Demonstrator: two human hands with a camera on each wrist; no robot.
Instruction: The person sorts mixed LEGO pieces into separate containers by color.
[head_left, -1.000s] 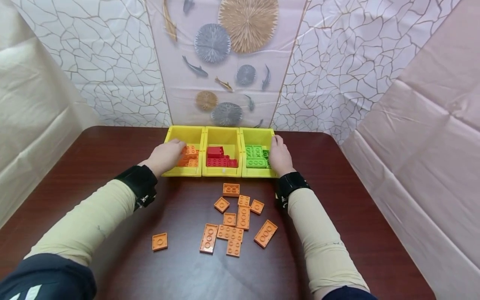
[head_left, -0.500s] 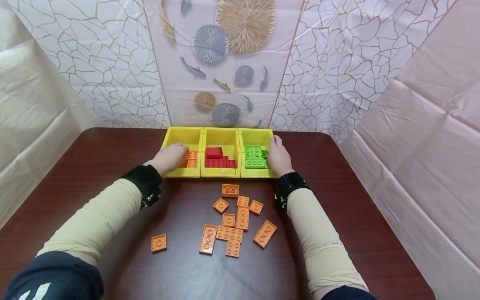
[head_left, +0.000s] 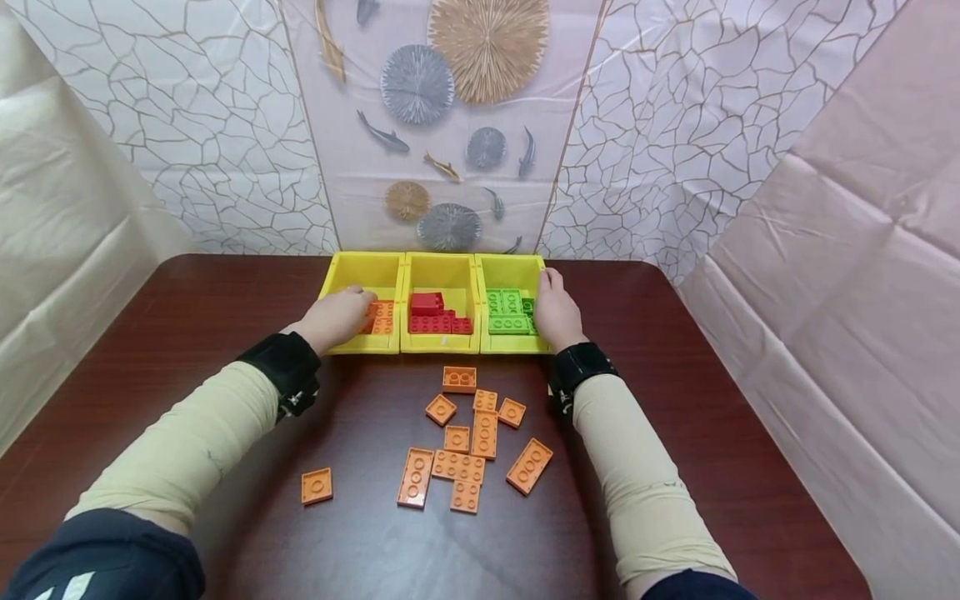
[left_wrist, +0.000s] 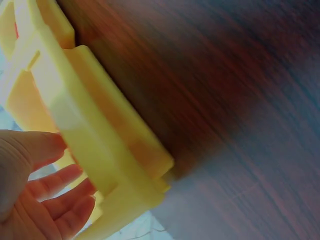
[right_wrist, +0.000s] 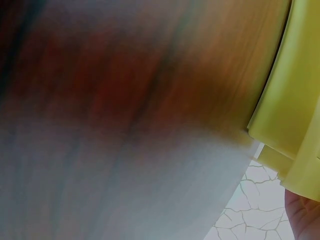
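Three yellow bins stand joined side by side at the table's far edge. In the head view my left hand point(head_left: 341, 318) reaches over the left bin point(head_left: 367, 265), its fingertips by the orange bricks point(head_left: 382, 318) inside. The left wrist view shows the left fingers point(left_wrist: 55, 177) loosely bent and spread from the thumb at the bin's wall, with nothing seen between them. My right hand point(head_left: 558, 312) grips the outer side of the right bin point(head_left: 512, 265), which holds green bricks point(head_left: 508, 325). Most of the right hand is out of the right wrist view.
Red bricks point(head_left: 431, 323) lie in the middle bin point(head_left: 441, 265). Several orange bricks point(head_left: 459, 467) are scattered on the dark wooden table point(head_left: 375, 550), and one orange brick point(head_left: 317, 486) lies apart at the left. A patterned cloth point(head_left: 450, 167) hangs behind the table.
My left hand has shifted slightly right and lower within the left bin. The right hand keeps its place on the right bin. The loose bricks have not moved.
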